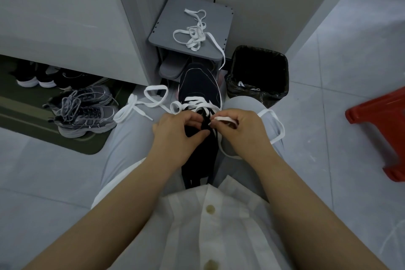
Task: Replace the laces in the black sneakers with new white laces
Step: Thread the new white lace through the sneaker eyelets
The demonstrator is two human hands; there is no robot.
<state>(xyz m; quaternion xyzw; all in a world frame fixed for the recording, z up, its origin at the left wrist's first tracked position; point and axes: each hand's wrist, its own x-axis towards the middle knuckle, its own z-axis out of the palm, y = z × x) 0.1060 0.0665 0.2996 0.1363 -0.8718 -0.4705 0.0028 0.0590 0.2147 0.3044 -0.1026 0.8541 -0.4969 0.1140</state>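
Observation:
A black sneaker (198, 85) lies between my knees, toe pointing away, with a white lace (153, 97) crossed through its lower eyelets. My left hand (177, 131) grips the sneaker's tongue and upper. My right hand (238, 127) pinches one end of the white lace beside the eyelets. The lace's left end loops loose over my left knee and its right part trails over my right knee. A second white lace (194, 33) lies tangled on a small grey shoe rack (160, 35) ahead.
A black bin (258, 72) with a liner stands right of the rack. Grey sneakers (85, 112) sit on a dark mat at the left, with other shoes under a cabinet. A red stool (381, 131) is at the right on the tiled floor.

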